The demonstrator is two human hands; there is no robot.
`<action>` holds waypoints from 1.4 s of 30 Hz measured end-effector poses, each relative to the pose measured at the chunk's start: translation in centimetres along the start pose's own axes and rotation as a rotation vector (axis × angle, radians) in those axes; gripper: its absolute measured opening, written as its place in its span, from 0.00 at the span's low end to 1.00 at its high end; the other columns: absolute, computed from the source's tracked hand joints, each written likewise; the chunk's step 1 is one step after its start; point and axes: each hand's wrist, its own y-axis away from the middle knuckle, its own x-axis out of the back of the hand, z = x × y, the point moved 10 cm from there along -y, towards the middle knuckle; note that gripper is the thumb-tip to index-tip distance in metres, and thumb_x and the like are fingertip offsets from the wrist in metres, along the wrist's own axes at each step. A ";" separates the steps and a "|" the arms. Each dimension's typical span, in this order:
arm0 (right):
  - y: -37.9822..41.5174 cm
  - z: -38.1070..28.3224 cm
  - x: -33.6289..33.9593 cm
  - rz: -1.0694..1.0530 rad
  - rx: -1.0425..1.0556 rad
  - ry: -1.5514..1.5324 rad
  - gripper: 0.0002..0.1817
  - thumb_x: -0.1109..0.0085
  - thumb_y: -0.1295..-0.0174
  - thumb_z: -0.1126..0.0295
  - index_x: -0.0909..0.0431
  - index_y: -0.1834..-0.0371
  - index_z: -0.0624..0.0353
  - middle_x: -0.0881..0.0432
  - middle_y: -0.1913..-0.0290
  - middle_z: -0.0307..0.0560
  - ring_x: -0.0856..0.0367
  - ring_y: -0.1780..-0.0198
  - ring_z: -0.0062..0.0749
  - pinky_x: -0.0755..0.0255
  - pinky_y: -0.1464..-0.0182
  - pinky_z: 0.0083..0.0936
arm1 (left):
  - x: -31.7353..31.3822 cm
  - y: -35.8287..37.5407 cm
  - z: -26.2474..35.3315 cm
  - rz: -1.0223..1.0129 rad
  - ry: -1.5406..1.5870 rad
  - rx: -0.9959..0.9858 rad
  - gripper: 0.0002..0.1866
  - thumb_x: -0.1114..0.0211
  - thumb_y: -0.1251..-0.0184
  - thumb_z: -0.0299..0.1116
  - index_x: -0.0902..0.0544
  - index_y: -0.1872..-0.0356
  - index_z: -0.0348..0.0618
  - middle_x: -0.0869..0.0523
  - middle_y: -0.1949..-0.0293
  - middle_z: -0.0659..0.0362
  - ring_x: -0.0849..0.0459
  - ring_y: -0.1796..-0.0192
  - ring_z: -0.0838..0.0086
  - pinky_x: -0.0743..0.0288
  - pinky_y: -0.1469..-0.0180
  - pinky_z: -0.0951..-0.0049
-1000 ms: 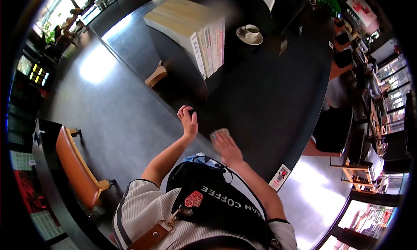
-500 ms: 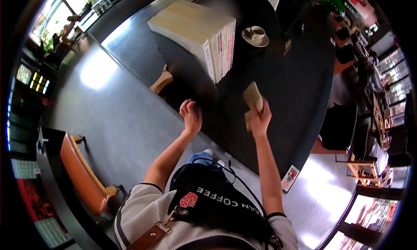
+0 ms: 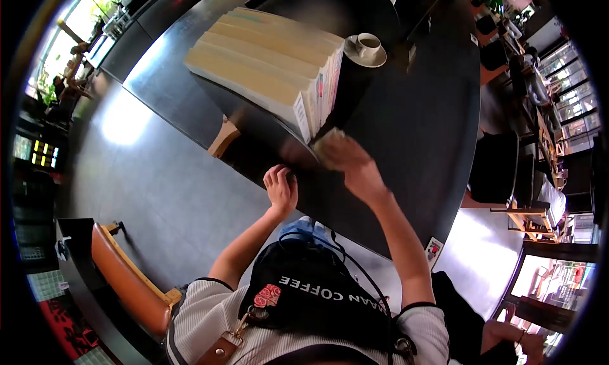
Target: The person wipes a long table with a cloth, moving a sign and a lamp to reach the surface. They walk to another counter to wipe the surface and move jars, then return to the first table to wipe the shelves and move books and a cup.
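Observation:
My right hand (image 3: 360, 168), blurred by motion, is closed on a folded tan cloth (image 3: 330, 147). The cloth is over the dark table (image 3: 406, 194), beside the near corner of a row of thick books (image 3: 254, 64). Their pale page edges face up, and the spines point right. Curled fingers show on my left hand (image 3: 280, 184) at the table's near edge; whatever they hold, if anything, is hidden. Behind the books' right end, a small cup (image 3: 367, 45) stands on a saucer (image 3: 373, 59).
A wooden chair part (image 3: 224, 137) meets the table's edge at the left. An orange-brown chair (image 3: 124, 270) stands lower left. A small printed card (image 3: 434, 251) lies at the table's right front edge. Part of another person's arm (image 3: 510, 339) shows at bottom right.
My right hand has swung left with the cloth, from the table's middle to beside the books' near corner. My left hand stays near the edge. The whole view has shifted slightly.

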 end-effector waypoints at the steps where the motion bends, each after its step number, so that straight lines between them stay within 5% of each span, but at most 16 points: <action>1: -0.5 1.7 0.3 -0.012 -0.007 -0.006 0.26 0.51 0.57 0.89 0.21 0.52 0.59 0.24 0.43 0.48 0.32 0.35 0.40 0.42 0.31 0.36 | 0.1 0.0 0.1 -0.001 0.000 0.008 0.15 0.40 0.45 0.28 0.27 0.55 0.43 0.26 0.52 0.51 0.30 0.47 0.55 0.41 0.42 0.58; 5: -2.7 6.0 1.9 0.146 -0.104 -0.016 0.28 0.52 0.61 0.90 0.22 0.52 0.61 0.24 0.44 0.52 0.31 0.37 0.47 0.42 0.32 0.38 | 0.4 0.0 0.1 0.039 -0.020 0.022 0.15 0.40 0.47 0.27 0.26 0.56 0.42 0.26 0.53 0.51 0.30 0.47 0.55 0.39 0.43 0.58; 9: -0.4 -0.3 0.8 0.119 0.027 -0.046 0.23 0.52 0.57 0.88 0.22 0.56 0.62 0.23 0.46 0.50 0.26 0.42 0.47 0.34 0.37 0.37 | 0.3 -0.1 0.3 0.030 -0.024 0.011 0.14 0.40 0.47 0.27 0.26 0.57 0.43 0.26 0.53 0.52 0.30 0.47 0.55 0.40 0.43 0.58; 11: 0.7 -2.4 -0.2 0.075 0.044 -0.200 0.28 0.55 0.62 0.92 0.21 0.55 0.61 0.22 0.47 0.50 0.27 0.40 0.46 0.37 0.35 0.41 | 0.3 -0.1 0.1 0.030 -0.021 0.025 0.14 0.40 0.46 0.28 0.26 0.57 0.43 0.25 0.53 0.52 0.30 0.47 0.55 0.40 0.43 0.58; 15: -1.2 1.3 1.1 0.046 0.041 -0.180 0.30 0.58 0.65 0.94 0.20 0.56 0.60 0.21 0.50 0.50 0.26 0.41 0.46 0.39 0.33 0.40 | 0.2 0.0 0.0 0.043 -0.028 0.042 0.12 0.41 0.45 0.27 0.25 0.58 0.43 0.25 0.54 0.52 0.30 0.48 0.55 0.40 0.43 0.58; 23: -5.8 12.4 2.8 0.311 -0.164 0.048 0.33 0.60 0.61 0.91 0.20 0.50 0.56 0.20 0.48 0.48 0.26 0.41 0.45 0.40 0.32 0.38 | 0.1 -0.1 -0.1 0.007 0.011 0.029 0.12 0.42 0.45 0.27 0.25 0.58 0.42 0.24 0.53 0.52 0.29 0.48 0.55 0.40 0.43 0.60; 30: -3.8 11.5 1.7 0.148 -0.232 0.078 0.29 0.55 0.56 0.90 0.22 0.48 0.58 0.26 0.40 0.49 0.33 0.35 0.48 0.38 0.33 0.34 | 0.2 -0.2 0.2 -0.011 0.063 -0.013 0.14 0.39 0.47 0.25 0.27 0.57 0.42 0.25 0.55 0.52 0.30 0.49 0.56 0.40 0.44 0.59; 33: -3.2 9.4 2.2 0.166 -0.189 0.031 0.31 0.59 0.58 0.91 0.23 0.49 0.61 0.24 0.43 0.49 0.31 0.37 0.47 0.41 0.31 0.36 | 3.0 0.6 -1.2 0.141 0.158 0.112 0.15 0.41 0.44 0.23 0.29 0.54 0.41 0.28 0.53 0.50 0.32 0.48 0.58 0.42 0.46 0.60; 36: -3.5 8.7 2.9 0.220 -0.170 -0.034 0.31 0.61 0.59 0.92 0.23 0.49 0.63 0.23 0.44 0.49 0.30 0.38 0.47 0.42 0.30 0.37 | 12.5 -4.0 2.9 0.396 0.232 -0.063 0.18 0.39 0.48 0.21 0.33 0.56 0.39 0.33 0.58 0.51 0.36 0.51 0.60 0.42 0.49 0.63; 38: -3.4 8.5 3.1 0.225 -0.187 -0.087 0.31 0.61 0.59 0.93 0.23 0.50 0.63 0.23 0.44 0.51 0.29 0.38 0.47 0.44 0.30 0.39 | 19.3 -10.2 8.7 0.548 0.263 -0.387 0.18 0.39 0.48 0.19 0.33 0.56 0.39 0.33 0.57 0.51 0.33 0.53 0.61 0.39 0.51 0.63; 39: -3.3 8.5 3.0 0.241 -0.189 -0.109 0.31 0.61 0.59 0.93 0.23 0.50 0.63 0.23 0.44 0.51 0.29 0.38 0.48 0.44 0.30 0.39 | 21.3 -14.3 11.8 0.483 0.338 -0.442 0.19 0.40 0.47 0.17 0.31 0.54 0.39 0.28 0.55 0.50 0.30 0.53 0.60 0.36 0.51 0.63; 42: -2.9 9.6 2.7 0.273 -0.181 -0.165 0.32 0.61 0.59 0.93 0.23 0.49 0.62 0.22 0.45 0.52 0.29 0.38 0.48 0.45 0.30 0.40 | 21.1 -23.3 26.2 0.147 -0.088 -0.785 0.14 0.33 0.49 0.24 0.23 0.60 0.40 0.20 0.58 0.54 0.23 0.53 0.61 0.31 0.49 0.62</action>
